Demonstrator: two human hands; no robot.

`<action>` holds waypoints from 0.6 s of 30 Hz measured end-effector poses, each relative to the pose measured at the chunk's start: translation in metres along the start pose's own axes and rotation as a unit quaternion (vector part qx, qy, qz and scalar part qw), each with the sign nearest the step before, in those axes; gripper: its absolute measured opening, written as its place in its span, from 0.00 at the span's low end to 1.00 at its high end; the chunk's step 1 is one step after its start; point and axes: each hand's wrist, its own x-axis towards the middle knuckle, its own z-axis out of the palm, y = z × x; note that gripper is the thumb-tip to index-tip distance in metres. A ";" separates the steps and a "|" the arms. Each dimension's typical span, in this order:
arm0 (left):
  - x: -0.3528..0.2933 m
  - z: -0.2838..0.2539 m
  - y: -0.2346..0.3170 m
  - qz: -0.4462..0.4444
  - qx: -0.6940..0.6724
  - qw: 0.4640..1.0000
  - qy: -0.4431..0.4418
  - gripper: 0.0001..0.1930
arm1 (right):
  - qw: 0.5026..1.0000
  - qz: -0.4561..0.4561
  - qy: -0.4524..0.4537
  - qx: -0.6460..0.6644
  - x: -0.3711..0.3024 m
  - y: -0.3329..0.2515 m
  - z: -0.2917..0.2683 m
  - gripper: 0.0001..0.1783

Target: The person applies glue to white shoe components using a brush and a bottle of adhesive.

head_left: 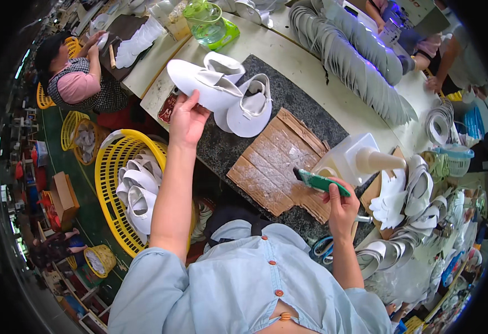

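My left hand [189, 119] grips a white shoe upper [202, 83] by its edge, raised above the far left end of the dark stone slab [322, 119]. Against it stand another white upper [249, 117] and part of a further one [225, 64], partly hidden behind the held piece. My right hand [342, 206] is closed round a green-handled brush [324, 182], its dark tip pointing left over a stained cardboard sheet [277, 161]. Just beyond that hand, a translucent plastic bottle with a cone spout [349, 158] rests at the cardboard's right.
A yellow basket [103, 181] of white uppers stands left of my arm. Rows of grey-white pieces [349, 61] line the far table, near a green jug [205, 25]. More uppers [405, 239], a hammer [366, 219] and blue-handled scissors [323, 249] lie right. Other people work nearby.
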 end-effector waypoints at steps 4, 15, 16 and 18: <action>-0.030 0.005 0.010 0.007 0.150 0.988 -0.024 0.19 | 1.000 -0.014 0.002 -0.003 -0.005 0.006 -0.022 0.10; -0.044 -0.072 0.009 -0.038 0.023 0.999 0.028 0.20 | 0.935 -0.225 -0.150 -0.227 0.065 0.006 0.078 0.12; -0.046 -0.082 0.010 -0.043 0.012 0.998 0.035 0.20 | 0.918 -0.191 -0.205 -0.282 0.077 -0.004 0.100 0.13; -0.051 -0.088 0.008 -0.039 0.003 0.998 0.042 0.20 | 0.873 -0.162 -0.283 -0.363 0.102 -0.014 0.148 0.18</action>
